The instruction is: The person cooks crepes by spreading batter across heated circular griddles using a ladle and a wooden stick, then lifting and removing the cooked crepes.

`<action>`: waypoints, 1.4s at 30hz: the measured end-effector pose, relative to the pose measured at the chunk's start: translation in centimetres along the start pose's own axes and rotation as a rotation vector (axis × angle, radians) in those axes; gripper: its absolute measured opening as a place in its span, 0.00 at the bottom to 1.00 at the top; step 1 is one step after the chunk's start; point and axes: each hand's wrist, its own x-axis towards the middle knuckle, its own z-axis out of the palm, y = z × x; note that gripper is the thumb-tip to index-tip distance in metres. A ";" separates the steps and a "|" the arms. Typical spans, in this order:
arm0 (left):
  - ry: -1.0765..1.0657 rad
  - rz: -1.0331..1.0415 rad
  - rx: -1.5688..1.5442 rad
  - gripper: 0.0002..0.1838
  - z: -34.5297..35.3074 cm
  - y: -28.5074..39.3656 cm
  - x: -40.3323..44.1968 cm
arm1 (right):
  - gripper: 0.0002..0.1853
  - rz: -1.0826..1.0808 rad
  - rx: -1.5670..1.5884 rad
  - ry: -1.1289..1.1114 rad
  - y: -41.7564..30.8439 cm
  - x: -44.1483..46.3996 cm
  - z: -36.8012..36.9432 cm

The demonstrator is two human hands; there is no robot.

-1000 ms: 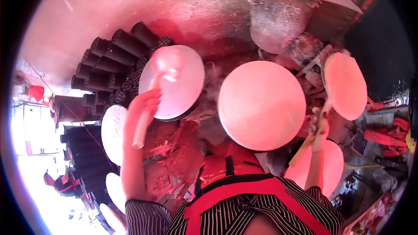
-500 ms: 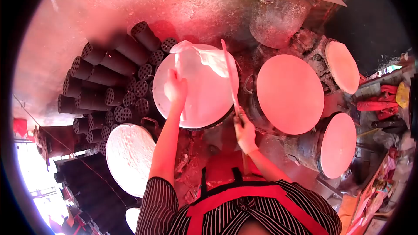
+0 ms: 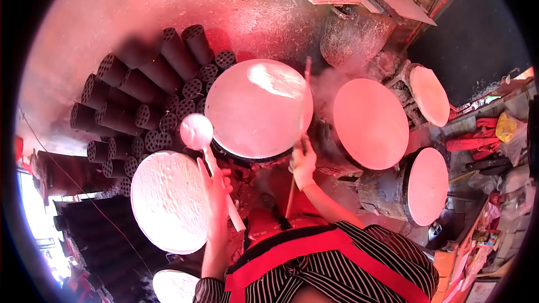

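A pale ladle (image 3: pixel 196 131) is in my left hand (image 3: pixel 215 188), its round bowl raised toward the coal stack and its handle slanting down past my fingers. This hand is beside the white, bumpy-surfaced round griddle (image 3: pixel 168 202) on the left. My right hand (image 3: pixel 304 164) grips a long thin flat stick (image 3: pixel 307 87), which stands nearly upright along the right edge of the middle round griddle (image 3: pixel 252 129). A smooth pale layer covers that griddle, with a bright patch near its far edge.
Perforated coal briquettes (image 3: pixel 135 87) are stacked at left. More pale round griddles (image 3: pixel 371 124) stand at right on drum-like stoves (image 3: pixel 384 193). A large sooty pot (image 3: pixel 356 33) sits at the back wall, below a cluttered board (image 3: pixel 387 3). Steam drifts between the griddles.
My left hand has moved from over the middle griddle down to the left griddle. My right hand has lowered slightly, and its stick has shifted. The pale fold at the middle griddle's far edge is gone.
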 end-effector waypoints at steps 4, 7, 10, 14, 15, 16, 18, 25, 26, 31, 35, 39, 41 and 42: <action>-0.121 0.026 0.071 0.12 -1.8 -1.1 -3.9 | 0.24 -0.245 -0.240 -0.177 3.2 5.3 5.7; -0.139 -0.014 0.088 0.18 -3.6 -1.8 -5.5 | 0.23 -0.116 -0.180 -0.350 1.9 8.2 6.7; -0.117 -0.020 0.090 0.24 -4.9 -2.8 -6.6 | 0.22 0.184 -0.037 -0.409 -1.9 6.8 2.5; -0.108 -0.060 -0.007 0.28 -6.1 -4.5 -7.4 | 0.18 0.065 0.047 -0.093 0.3 3.1 -2.7; -0.109 -0.066 -0.039 0.29 -6.4 -5.0 -7.5 | 0.18 0.101 0.002 -0.128 0.4 2.8 -2.4; -0.111 -0.072 -0.071 0.29 -6.5 -5.3 -7.6 | 0.18 0.137 -0.044 -0.162 0.5 2.5 -2.0; -0.117 -0.098 -0.073 0.28 -6.5 -5.6 -7.8 | 0.16 0.134 -0.094 -0.322 0.0 2.7 -0.1; 0.008 -0.063 -0.244 0.26 -4.7 -6.3 -9.8 | 0.18 0.153 -0.342 -0.616 -2.3 4.5 1.9; 0.039 -0.073 -0.260 0.26 -4.3 -6.2 -10.3 | 0.19 0.155 -0.390 -0.694 -2.9 4.7 0.9; 0.111 -0.070 -0.184 0.23 -3.4 -7.5 -12.1 | 0.21 0.273 -0.387 -0.616 -7.4 6.2 -5.8; 0.176 -0.068 -0.108 0.17 -1.7 -8.1 -14.4 | 0.18 0.119 -0.394 -0.522 -7.3 9.1 -5.1; 0.223 -0.075 -0.091 0.16 0.5 -8.7 -16.6 | 0.20 0.071 -0.584 -0.808 -5.7 9.8 -2.0; 0.261 -0.092 -0.101 0.18 1.3 -9.3 -17.5 | 0.19 -0.038 -0.561 -0.963 -3.9 11.6 -2.7; 0.281 -0.090 -0.123 0.19 1.7 -9.6 -17.8 | 0.19 -0.094 -0.544 -1.039 -3.4 12.5 -3.3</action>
